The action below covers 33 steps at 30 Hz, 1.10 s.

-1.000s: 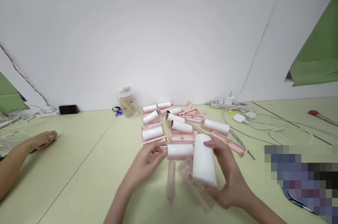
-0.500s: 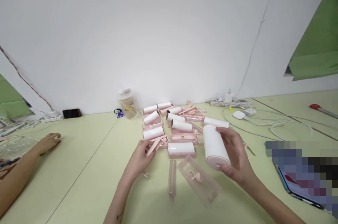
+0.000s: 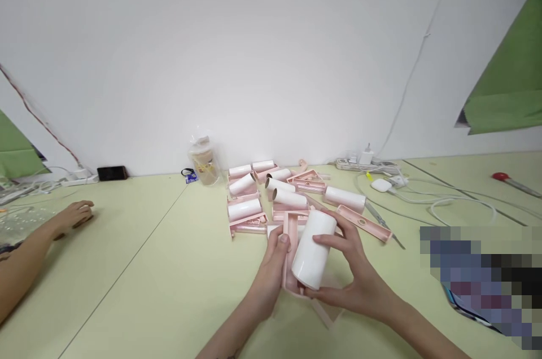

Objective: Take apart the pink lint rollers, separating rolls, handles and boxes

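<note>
Fingers of the right hand are wrapped round a white roll, thumb below and the rest curled over its upper side, so the roll hangs tilted just above the table. The left hand pinches a pink frame between thumb and bent fingers, touching the roll's left side. Whether the frame already sits in the roll's core is hard to tell, since the hands cover that end.

Half a second ago the two hands were apart, the frame off to the left and the roll held higher on the right. They have since met in the middle. The clear cover that lay open in front of them is now mostly hidden under the right palm.

Beyond the fingertips lies a heap of rolls and pink trays, unchanged. Well off to the left of the left hand, another person's hand rests on the table, about where it was. Past the heap, to its left, a plastic-wrapped jar stands by the wall. To the far right of the right fingers are white cables and a small white charger.
</note>
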{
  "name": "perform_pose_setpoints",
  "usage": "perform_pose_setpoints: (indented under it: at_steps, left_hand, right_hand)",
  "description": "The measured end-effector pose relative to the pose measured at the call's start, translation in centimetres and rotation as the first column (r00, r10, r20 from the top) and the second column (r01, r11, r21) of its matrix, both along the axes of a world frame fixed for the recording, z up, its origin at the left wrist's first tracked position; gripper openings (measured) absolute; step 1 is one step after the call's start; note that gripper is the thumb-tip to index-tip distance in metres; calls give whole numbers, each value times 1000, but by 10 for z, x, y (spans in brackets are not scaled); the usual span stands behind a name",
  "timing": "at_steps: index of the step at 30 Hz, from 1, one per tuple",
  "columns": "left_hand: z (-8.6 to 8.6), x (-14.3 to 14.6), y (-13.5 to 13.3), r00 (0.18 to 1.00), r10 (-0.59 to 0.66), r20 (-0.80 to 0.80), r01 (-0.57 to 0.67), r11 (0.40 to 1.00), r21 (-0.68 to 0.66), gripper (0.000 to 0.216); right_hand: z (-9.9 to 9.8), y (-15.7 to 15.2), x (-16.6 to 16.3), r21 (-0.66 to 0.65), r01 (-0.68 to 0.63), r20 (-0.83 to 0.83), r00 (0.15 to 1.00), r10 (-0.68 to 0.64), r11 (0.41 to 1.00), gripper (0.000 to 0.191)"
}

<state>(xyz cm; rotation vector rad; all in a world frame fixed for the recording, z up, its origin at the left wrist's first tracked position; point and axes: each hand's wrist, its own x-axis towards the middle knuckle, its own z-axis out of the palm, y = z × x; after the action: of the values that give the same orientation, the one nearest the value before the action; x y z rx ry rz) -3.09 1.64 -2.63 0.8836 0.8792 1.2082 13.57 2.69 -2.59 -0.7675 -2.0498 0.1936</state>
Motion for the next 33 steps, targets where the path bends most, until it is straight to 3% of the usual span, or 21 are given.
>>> perform_pose_setpoints:
  at_steps: [7,15,18,22,24,27,29,31,33]
  left_hand:
    - [3,-2,-2,993,-101,67,102,995,-14,33]
    - [9,-1,-4,983,-115,142,129,987,-99,27]
    - [8,0,-4,982,-116,146,141,974,-177,35]
    - [5,-2,-4,991,-106,78,114,987,-114,53]
    - [6,-4,-4,979,-187,81,195,975,-106,63]
    - [5,-8,-3,901,-404,160,425,895,-136,70]
    - [0,-10,-3,780,-577,243,621,762,-183,73]
    - [-7,-12,-2,670,-676,308,742,628,-235,75]
    - [-15,-15,0,648,-688,327,762,593,-261,76]
  right_hand:
    - [-5,2,7,-181,-56,72,995,70,982,67]
    - [-5,0,5,-238,-83,81,991,105,968,64]
    - [-3,-4,3,-244,-132,86,984,157,961,63]
    - [-3,-5,2,-246,-149,98,979,178,958,67]
    - [-2,-2,4,-260,-181,70,976,205,948,72]
    - [2,5,11,-280,-215,-137,974,183,935,63]
    - [8,8,14,-340,-226,-224,962,155,913,53]
    - [14,10,15,-449,-282,-208,956,208,848,52]
    - [18,9,15,-565,-365,-216,931,295,740,56]
